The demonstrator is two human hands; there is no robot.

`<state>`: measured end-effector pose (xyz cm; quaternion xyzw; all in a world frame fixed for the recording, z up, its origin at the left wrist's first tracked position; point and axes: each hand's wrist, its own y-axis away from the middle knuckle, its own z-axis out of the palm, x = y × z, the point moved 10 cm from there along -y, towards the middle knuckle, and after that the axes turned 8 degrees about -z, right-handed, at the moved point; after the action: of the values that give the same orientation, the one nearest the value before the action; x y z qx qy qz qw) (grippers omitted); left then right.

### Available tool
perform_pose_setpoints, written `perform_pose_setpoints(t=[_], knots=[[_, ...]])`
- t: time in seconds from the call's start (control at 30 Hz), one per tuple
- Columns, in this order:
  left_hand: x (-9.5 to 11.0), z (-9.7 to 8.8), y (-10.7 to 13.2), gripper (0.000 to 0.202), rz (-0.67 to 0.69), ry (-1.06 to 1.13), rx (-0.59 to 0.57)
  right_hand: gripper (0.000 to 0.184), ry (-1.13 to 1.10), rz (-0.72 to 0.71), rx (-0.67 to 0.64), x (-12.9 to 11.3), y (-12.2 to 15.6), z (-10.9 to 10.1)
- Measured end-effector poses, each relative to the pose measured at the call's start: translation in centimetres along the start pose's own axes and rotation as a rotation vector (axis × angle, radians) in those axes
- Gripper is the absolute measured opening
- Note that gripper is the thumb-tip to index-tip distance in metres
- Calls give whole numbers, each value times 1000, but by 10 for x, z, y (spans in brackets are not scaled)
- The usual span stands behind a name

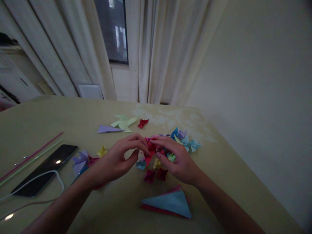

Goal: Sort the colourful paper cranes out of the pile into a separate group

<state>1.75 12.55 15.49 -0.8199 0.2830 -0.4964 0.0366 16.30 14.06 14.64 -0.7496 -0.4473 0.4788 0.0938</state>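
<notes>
Right now the red folded paper (pixel 150 149) is between the two hands, equally near to each, just above the table (pixel 73 113). The left hand (pixel 114 162) and the right hand (pixel 179 161) pinch it with their fingertips from opposite sides; its long axis points toward the person.

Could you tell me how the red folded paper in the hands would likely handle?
Pinched lightly between the left hand and right hand, the red folded paper is probably very light. Its thin creased points look easy to crush. It seems angular, so it would hardly roll.
</notes>
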Motion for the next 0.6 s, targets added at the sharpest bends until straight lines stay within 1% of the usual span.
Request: perform_pose_setpoints(t=[0.07, 0.2, 0.27, 0.37, 0.43, 0.5, 0.6], knots=[[-2, -3, -1, 28, -2, -31, 53, 37, 1, -16, -3, -1, 0, 0], [-10, -13, -1, 15, -6, -71, 187, 38, -17, -29, -30, -4, 0, 3], [-17, -17, -1, 16, -27, -42, 229, 39, -30, -42, -36, -7, 0, 3], [-29, -15, -1, 17, -120, 24, 207, 41, -35, -54, -41, -10, -1, 2], [-32, -14, -1, 15, -166, 27, 185, 41, -28, -60, -41, -11, -1, 2], [-29, -15, -1, 12, -160, 3, 188, 41, -22, -67, -39, -12, -1, 2], [-19, -19, -1, 10, -109, -42, 214, 41, -26, -67, -55, -11, -1, 4]])
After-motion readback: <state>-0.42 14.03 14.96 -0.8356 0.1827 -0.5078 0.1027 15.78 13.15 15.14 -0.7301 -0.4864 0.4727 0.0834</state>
